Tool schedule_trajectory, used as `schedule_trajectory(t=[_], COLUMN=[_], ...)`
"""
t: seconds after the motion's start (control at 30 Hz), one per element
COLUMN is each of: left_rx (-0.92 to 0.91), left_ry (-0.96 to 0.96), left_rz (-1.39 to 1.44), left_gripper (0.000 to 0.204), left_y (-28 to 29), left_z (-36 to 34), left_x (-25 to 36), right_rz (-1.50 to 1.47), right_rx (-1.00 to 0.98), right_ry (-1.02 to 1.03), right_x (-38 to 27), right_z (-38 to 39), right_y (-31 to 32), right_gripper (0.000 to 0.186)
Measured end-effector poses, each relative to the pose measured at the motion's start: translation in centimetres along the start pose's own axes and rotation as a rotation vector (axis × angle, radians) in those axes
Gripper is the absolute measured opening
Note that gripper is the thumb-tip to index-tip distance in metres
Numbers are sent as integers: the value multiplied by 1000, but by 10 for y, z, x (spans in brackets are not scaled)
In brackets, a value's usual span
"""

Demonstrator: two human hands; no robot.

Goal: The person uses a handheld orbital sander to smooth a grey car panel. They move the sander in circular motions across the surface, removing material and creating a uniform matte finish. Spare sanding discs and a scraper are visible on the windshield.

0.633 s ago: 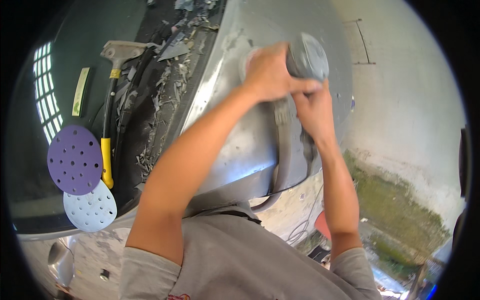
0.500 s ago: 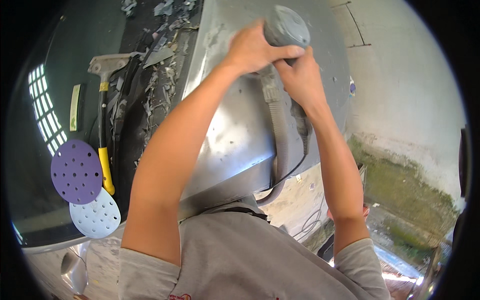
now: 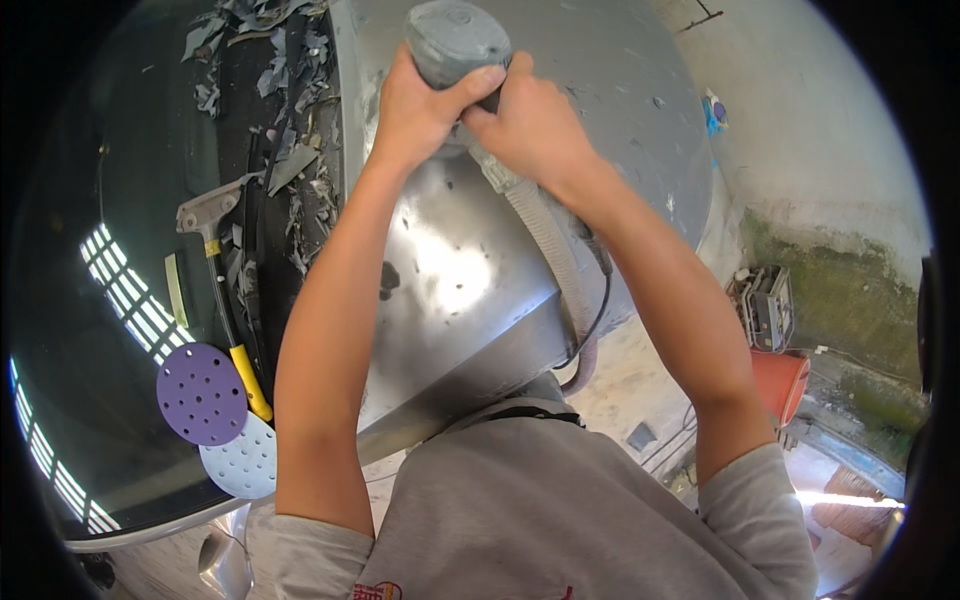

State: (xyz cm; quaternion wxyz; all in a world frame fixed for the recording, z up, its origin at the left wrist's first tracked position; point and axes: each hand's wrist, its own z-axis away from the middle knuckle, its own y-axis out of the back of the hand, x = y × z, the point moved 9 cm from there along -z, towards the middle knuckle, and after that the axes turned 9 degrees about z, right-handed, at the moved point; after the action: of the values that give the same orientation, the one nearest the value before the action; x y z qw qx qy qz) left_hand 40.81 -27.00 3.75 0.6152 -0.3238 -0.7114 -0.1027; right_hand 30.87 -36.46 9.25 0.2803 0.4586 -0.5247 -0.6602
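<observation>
Both of my hands grip a grey, round-topped power sander (image 3: 458,42), which rests on the bare metal car panel (image 3: 450,230). My left hand (image 3: 420,115) wraps its left side, with the thumb across the front. Around the handle end closes my right hand (image 3: 535,120), its fingers partly hidden. A ribbed dust hose (image 3: 540,230) runs from the sander down toward my waist, with a thin dark cable (image 3: 600,310) beside it. The sander's pad is out of sight beneath its body.
On the dark car glass (image 3: 120,400) lie a purple perforated sanding disc (image 3: 202,393), a pale blue disc (image 3: 240,460) and a yellow-handled scraper (image 3: 222,290). Peeled flakes (image 3: 290,165) litter the glass edge. A red bucket (image 3: 782,385) stands by the mossy wall (image 3: 840,270).
The sander and both hands have moved left across the panel, and the hose slants more. My view has shifted, bringing the red bucket into sight at the right.
</observation>
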Motion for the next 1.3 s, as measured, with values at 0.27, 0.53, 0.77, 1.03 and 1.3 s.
schedule_trajectory(t=[0.27, 0.53, 0.77, 1.03, 1.3], left_rx=[49, 105, 54, 107, -377], left_ry=[-123, -177, -92, -153, 239], left_rz=[-43, -32, -53, 18, -277], left_gripper=[86, 86, 86, 96, 80], left_y=[10, 17, 19, 6, -8], left_z=[18, 21, 7, 62, 5], left_x=[12, 11, 9, 4, 21], right_rz=[6, 0, -47, 8, 18], right_rx=[44, -69, -56, -149, 25], right_ry=[112, 102, 78, 118, 61], right_x=[-10, -14, -16, -6, 14], right_z=[11, 12, 0, 46, 13], right_y=[-5, -10, -6, -17, -5], right_gripper=[56, 54, 51, 58, 59])
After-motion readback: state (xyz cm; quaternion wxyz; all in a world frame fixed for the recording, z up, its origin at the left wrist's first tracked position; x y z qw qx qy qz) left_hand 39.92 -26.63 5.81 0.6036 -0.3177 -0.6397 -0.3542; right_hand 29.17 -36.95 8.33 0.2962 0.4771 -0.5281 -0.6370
